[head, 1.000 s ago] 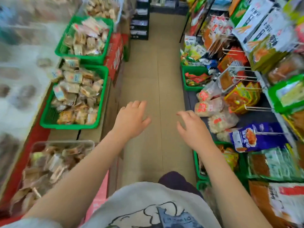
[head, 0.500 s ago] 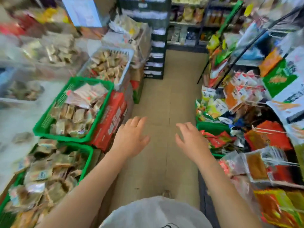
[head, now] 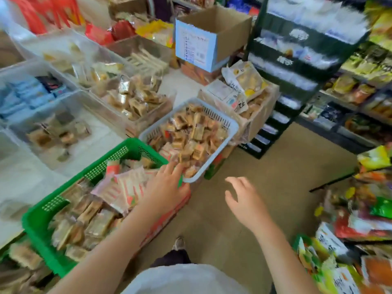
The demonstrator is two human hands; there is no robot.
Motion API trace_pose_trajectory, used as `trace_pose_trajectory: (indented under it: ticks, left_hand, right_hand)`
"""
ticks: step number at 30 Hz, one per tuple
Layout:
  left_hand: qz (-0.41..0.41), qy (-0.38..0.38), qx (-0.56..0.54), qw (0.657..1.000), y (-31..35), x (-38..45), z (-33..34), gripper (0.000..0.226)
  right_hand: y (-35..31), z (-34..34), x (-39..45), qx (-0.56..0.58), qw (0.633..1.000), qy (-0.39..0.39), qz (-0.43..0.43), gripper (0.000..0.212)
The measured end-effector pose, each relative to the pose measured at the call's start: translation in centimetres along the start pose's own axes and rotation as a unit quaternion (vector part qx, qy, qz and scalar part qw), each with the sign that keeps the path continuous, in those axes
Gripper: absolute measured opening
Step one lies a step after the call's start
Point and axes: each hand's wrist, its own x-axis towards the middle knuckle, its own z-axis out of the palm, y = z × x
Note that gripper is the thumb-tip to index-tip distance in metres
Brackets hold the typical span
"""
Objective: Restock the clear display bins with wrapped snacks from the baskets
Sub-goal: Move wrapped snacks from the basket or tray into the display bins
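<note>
Your left hand (head: 167,187), fingers straight, reaches over the green basket (head: 42,217) of tan wrapped snacks (head: 95,217) toward the grey basket (head: 231,126). Your right hand (head: 247,200) hangs relaxed, holding nothing. Clear bins (head: 135,98) behind. Labels blurred, unreadable.

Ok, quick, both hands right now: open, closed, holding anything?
Left hand: open, reaching over the corner of the green basket toward the grey basket, holding nothing.
Right hand: open, empty.
</note>
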Motion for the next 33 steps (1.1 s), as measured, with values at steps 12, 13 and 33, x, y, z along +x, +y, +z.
trace_pose_trajectory:
  ticks: [12, 13, 33]
  left_hand:
    - [-0.253, 0.065, 0.009, 0.965, -11.3, 20.9, -2.6, 0.083]
    - [-0.286, 0.07, 0.002, 0.956, -12.3, 21.9, -2.5, 0.087]
    - [-0.492, 0.023, -0.025, 0.87, -14.0, 29.1, -1.9, 0.088]
  right_hand:
    - [-6.8, -4.7, 32.1, -0.029, 0.975, -0.139, -0.171, 0.045]
    - [-8.1, -4.5, 34.7, -0.035, 0.968, -0.149, -0.2, 0.045]
    - [-18.7, 4.5, 58.1, -0.106, 0.893, -0.196, -0.392, 0.053]
